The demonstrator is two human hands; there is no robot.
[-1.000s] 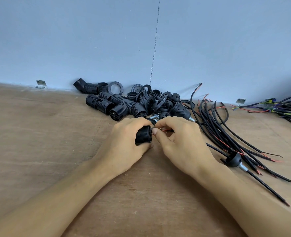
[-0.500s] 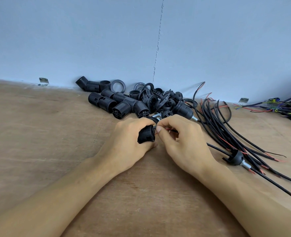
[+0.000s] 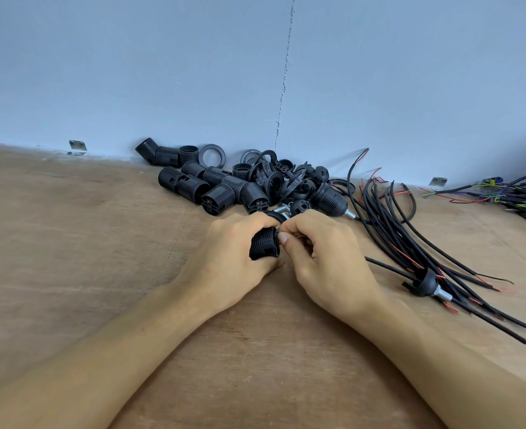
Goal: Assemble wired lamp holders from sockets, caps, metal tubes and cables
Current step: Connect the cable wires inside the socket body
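A pale blue wall (image 3: 162, 72) with a vertical crack stood behind a wooden table (image 3: 70, 243). On the table's right side a fan of black cables (image 3: 410, 230) with red-tipped ends spread from the wall towards the near edge. At the far right edge lay a separate tangle of coloured wires (image 3: 521, 196). Against the wall in the middle sat a pile of black sockets and rings (image 3: 240, 187), some ribbed sockets lying on their sides and the rings leaning on one another.

Both forearms reached in from the near edge and the hands met just in front of the pile. The left hand (image 3: 234, 252) was curled round a ribbed black socket (image 3: 265, 246), gripping it just above the table. The right hand (image 3: 326, 255) had its fingers curled, thumb and forefinger pinching a thin red wire (image 3: 302, 237) right at the socket's right end.

Among the cables, near the right wrist, lay a domed black cap (image 3: 425, 280) with a short metal tube (image 3: 441, 294) at its end. A black cable ran to it from behind the right hand. Two small metal brackets (image 3: 77, 147) sat where table met wall.
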